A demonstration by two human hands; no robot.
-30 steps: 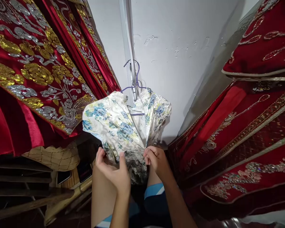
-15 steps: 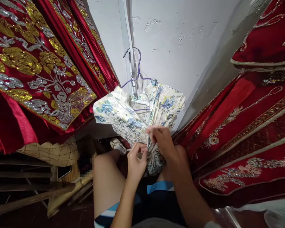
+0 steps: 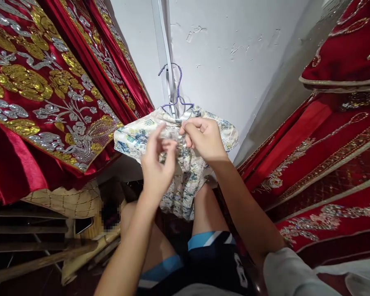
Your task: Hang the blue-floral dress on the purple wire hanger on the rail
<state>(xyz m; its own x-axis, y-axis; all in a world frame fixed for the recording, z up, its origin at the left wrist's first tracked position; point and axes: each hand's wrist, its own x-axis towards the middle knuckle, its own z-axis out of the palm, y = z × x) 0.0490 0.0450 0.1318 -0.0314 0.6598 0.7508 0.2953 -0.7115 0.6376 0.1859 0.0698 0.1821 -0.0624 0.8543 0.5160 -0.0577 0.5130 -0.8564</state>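
Observation:
A white blouse with blue and yellow flowers (image 3: 185,181) hangs on a purple hanger (image 3: 179,88) in front of me. Over its left chest, my left hand (image 3: 160,158) has thumb and fingers apart, somewhat blurred, with nothing visible between them. My right hand (image 3: 202,137) pinches the blouse's front edge just below the neckline, its fingers bent together. The two hands are close but apart.
Red cloth with gold and silver sequins (image 3: 27,82) hangs at left, beaded red garments (image 3: 311,152) at right. Behind the hanger are a pale wall (image 3: 222,82) and a metal strip. A bamboo seat (image 3: 80,199) holding a phone (image 3: 84,224) stands lower left.
Both hands have moved up from the lower front to the neckline, and my left hand has let go of the cloth. The blouse's neck opening has narrowed, its front edges now together.

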